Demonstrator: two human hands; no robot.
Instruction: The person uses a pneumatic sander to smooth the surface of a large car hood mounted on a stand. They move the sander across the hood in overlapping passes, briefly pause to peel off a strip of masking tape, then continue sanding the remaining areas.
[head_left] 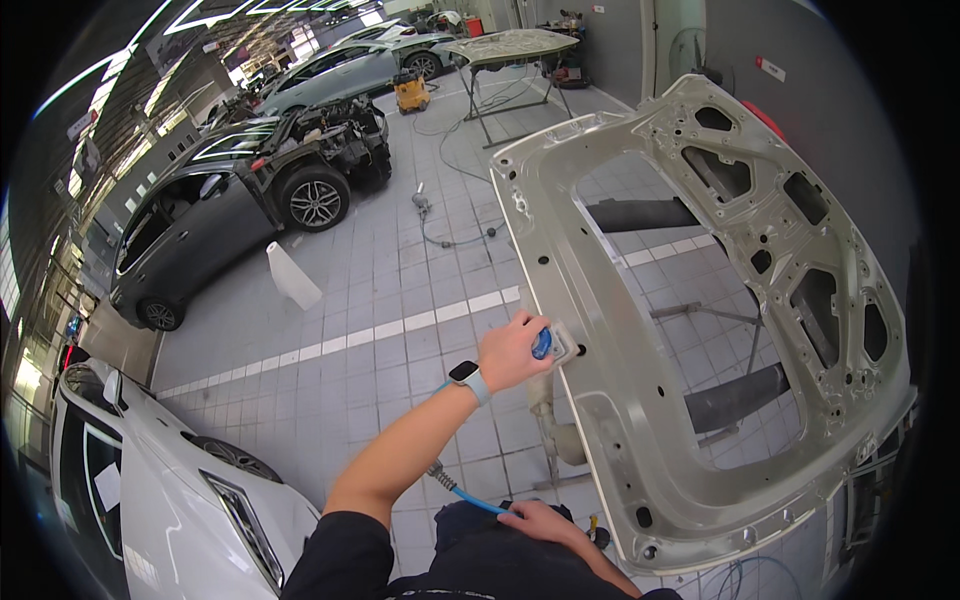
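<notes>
Closed around the blue top of an air sander [542, 344] is my left hand [514, 354], with a watch on its wrist. The sander's flat pad lies at the near left edge of a large car tailgate panel [610, 372], greyish beige with window and inner cutouts. A blue air hose [478, 500] with a spring-like sleeve runs below my left forearm. Low in front of my body, my right hand [542, 522] has its fingers closed on the hose; my clothing and the hand hide part of it.
Grey padded stand arms [740, 398] show through the panel's window opening. A white car [190, 500] stands at lower left, a dark grey car [215, 215] without its front at upper left. A white paper roll [290, 277], yellow machine [411, 92] and loose hose [455, 243] are on the tiles.
</notes>
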